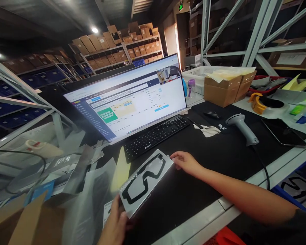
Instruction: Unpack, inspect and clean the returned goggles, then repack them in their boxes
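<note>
A flat white box printed with a black glasses-like frame lies tilted just above the black desk mat, between both hands. My left hand is closed around its near left end, thumb at the edge and part of the fingers hidden. At the far right corner, my right hand pinches the box's end flap with bent fingers. Partly covered by my left hand, a second white printed box shows beside the first one. A yellow sheet stands behind the box's left side.
A monitor and keyboard stand beyond the box. On the mat's right are a mouse, a barcode scanner with its cable, and a tablet. Cardboard and plastic wrapping crowd the left side.
</note>
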The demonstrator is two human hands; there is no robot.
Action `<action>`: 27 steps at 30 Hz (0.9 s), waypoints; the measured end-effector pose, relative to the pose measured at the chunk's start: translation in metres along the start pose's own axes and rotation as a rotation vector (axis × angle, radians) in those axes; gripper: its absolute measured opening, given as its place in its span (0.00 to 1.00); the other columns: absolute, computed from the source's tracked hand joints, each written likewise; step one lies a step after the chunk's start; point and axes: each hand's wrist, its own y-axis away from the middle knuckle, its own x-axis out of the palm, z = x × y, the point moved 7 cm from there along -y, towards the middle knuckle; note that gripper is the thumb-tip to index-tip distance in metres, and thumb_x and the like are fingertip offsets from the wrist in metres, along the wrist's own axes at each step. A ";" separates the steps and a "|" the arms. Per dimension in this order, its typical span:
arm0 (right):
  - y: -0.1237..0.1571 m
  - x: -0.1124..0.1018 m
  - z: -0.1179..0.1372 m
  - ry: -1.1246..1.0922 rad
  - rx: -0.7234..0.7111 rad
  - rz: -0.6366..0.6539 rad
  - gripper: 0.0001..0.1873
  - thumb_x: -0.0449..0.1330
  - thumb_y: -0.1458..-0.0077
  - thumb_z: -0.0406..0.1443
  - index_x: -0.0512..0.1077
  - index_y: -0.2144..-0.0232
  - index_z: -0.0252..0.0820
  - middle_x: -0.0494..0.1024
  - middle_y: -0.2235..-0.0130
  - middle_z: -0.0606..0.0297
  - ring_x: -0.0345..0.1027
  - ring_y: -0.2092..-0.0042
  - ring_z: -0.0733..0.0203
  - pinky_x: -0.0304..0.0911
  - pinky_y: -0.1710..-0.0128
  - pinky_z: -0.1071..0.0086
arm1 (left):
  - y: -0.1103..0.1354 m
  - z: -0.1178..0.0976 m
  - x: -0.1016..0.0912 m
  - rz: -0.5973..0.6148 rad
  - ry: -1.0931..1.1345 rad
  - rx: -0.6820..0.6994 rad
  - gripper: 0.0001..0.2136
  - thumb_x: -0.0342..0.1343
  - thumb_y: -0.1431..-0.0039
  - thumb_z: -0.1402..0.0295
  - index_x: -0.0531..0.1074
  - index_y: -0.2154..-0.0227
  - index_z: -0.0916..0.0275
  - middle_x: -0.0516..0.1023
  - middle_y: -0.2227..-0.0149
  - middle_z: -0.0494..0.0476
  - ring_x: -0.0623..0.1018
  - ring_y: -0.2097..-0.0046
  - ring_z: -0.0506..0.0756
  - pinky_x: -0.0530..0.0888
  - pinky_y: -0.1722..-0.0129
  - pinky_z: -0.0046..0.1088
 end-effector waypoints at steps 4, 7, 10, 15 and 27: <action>-0.003 -0.005 0.010 0.058 -0.022 -0.023 0.19 0.67 0.49 0.47 0.75 0.60 0.40 0.77 0.64 0.64 0.70 0.66 0.64 0.68 0.69 0.71 | 0.028 -0.042 0.000 -0.243 -0.429 0.574 0.58 0.67 0.59 0.48 0.42 0.30 0.68 0.52 0.30 0.77 0.60 0.31 0.75 0.57 0.31 0.56; -0.011 0.002 0.009 0.101 0.019 0.052 0.21 0.66 0.50 0.51 0.75 0.67 0.39 0.75 0.69 0.65 0.68 0.69 0.63 0.66 0.72 0.71 | 0.030 -0.052 0.015 -0.174 -0.453 0.588 0.55 0.65 0.53 0.52 0.40 0.29 0.66 0.51 0.29 0.75 0.56 0.29 0.73 0.55 0.31 0.55; -0.021 0.013 0.005 0.145 0.026 0.107 0.21 0.66 0.51 0.52 0.71 0.74 0.40 0.70 0.76 0.69 0.63 0.73 0.65 0.61 0.74 0.71 | 0.025 -0.054 0.021 -0.124 -0.451 0.581 0.55 0.67 0.55 0.56 0.40 0.30 0.66 0.54 0.31 0.76 0.60 0.31 0.73 0.58 0.32 0.55; -0.031 0.018 0.002 0.240 -0.078 0.102 0.14 0.64 0.52 0.45 0.68 0.77 0.42 0.70 0.77 0.70 0.60 0.74 0.64 0.54 0.73 0.71 | 0.017 -0.043 0.015 -0.150 -0.371 0.642 0.53 0.66 0.56 0.54 0.43 0.32 0.65 0.60 0.33 0.77 0.65 0.34 0.74 0.61 0.34 0.55; -0.029 0.020 0.003 0.327 -0.142 0.117 0.21 0.55 0.53 0.52 0.57 0.84 0.46 0.58 0.80 0.70 0.52 0.74 0.63 0.48 0.75 0.70 | 0.019 -0.041 0.013 -0.150 -0.247 0.640 0.46 0.69 0.64 0.62 0.56 0.38 0.60 0.70 0.39 0.67 0.72 0.39 0.70 0.70 0.39 0.46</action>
